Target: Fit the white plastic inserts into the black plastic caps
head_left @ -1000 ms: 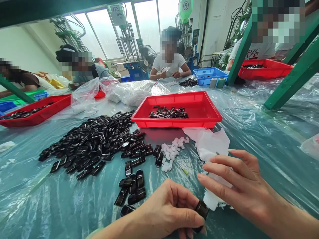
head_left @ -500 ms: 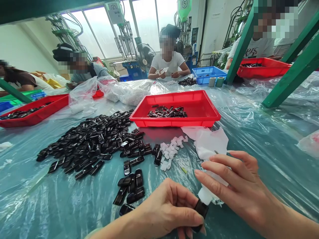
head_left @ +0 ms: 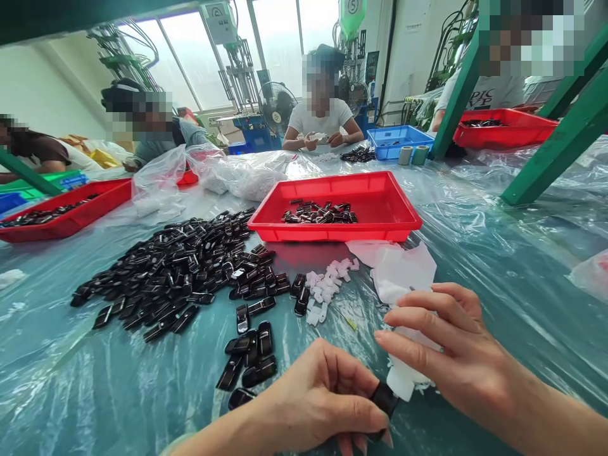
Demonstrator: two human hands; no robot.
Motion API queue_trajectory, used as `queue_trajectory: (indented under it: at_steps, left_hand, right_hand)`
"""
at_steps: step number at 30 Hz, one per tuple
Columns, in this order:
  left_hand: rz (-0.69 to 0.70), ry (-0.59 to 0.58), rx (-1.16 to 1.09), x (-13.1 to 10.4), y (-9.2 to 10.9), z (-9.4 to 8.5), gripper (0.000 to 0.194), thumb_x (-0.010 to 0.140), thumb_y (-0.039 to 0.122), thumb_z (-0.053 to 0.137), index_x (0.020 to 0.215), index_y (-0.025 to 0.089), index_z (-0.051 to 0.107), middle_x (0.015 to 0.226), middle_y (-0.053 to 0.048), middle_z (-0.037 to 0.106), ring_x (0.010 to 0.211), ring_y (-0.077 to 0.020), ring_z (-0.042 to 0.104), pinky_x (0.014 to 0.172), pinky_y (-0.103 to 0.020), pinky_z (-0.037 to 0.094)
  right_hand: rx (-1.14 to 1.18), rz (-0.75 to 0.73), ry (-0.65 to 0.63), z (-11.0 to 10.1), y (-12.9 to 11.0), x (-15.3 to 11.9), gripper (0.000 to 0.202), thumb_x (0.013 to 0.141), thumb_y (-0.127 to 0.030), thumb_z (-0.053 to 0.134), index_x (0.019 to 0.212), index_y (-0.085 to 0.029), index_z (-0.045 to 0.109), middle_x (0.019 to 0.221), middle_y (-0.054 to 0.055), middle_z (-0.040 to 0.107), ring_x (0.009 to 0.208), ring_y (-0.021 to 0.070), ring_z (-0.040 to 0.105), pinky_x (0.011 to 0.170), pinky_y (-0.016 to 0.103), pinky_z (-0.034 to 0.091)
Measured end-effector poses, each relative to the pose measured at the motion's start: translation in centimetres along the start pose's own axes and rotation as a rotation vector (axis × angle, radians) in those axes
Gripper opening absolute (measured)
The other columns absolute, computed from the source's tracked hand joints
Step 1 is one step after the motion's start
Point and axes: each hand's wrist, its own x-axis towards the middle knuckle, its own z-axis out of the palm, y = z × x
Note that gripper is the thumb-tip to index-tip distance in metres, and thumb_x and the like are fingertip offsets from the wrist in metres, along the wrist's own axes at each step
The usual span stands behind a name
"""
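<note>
The left hand pinches a glossy black plastic piece above the surface, thumb and fingers hiding much of it. The right hand curves its spread fingers over a white object beside that piece; its thumb is hidden, so whether it grips anything cannot be told.

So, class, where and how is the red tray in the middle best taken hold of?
Probably by the rim at both short ends of the red tray, a hand at each, since it is wide and shallow with flared walls. Come from the side on the right, but from above on the left, where the pile of black pieces crowds that end.
</note>
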Motion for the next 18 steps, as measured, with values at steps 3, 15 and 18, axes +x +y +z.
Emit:
queue_trajectory:
  at_steps: [3, 15, 18]
  left_hand:
    - [0.001, -0.006, -0.007, 0.06, -0.15, -0.02, 0.021, 0.063, 0.027, 0.071, 0.071, 0.007, 0.070, 0.062, -0.004, 0.062, 0.043, -0.0039, 0.050, 0.039, -0.012, 0.042]
    - [-0.023, 0.007, 0.004, 0.13, -0.30, 0.25, 0.021, 0.061, 0.028, 0.071, 0.066, 0.008, 0.069, 0.058, -0.002, 0.060, 0.042, -0.0044, 0.048, 0.039, -0.013, 0.041]
    - [-0.030, 0.006, 0.001, 0.06, -0.23, 0.27, 0.021, 0.061, 0.028, 0.071, 0.066, 0.008, 0.069, 0.056, -0.002, 0.059, 0.042, -0.0042, 0.048, 0.038, -0.012, 0.041]
  right_hand:
    - [0.001, -0.008, 0.000, -0.06, -0.13, 0.23, 0.031, 0.094, -0.014, 0.032, 0.093, -0.020, 0.063, 0.089, 0.004, 0.064, 0.096, 0.0175, 0.051, 0.089, 0.040, 0.027]
    - [-0.017, 0.026, 0.012, 0.49, -0.27, -0.54, 0.024, 0.091, -0.014, 0.040, 0.097, -0.020, 0.062, 0.092, 0.005, 0.064, 0.098, 0.0202, 0.052, 0.088, 0.041, 0.030]
    - [-0.023, 0.039, 0.016, 0.67, -0.29, -0.53, 0.024, 0.090, -0.013, 0.040, 0.098, -0.020, 0.062, 0.092, 0.005, 0.064, 0.098, 0.0210, 0.052, 0.087, 0.042, 0.030]
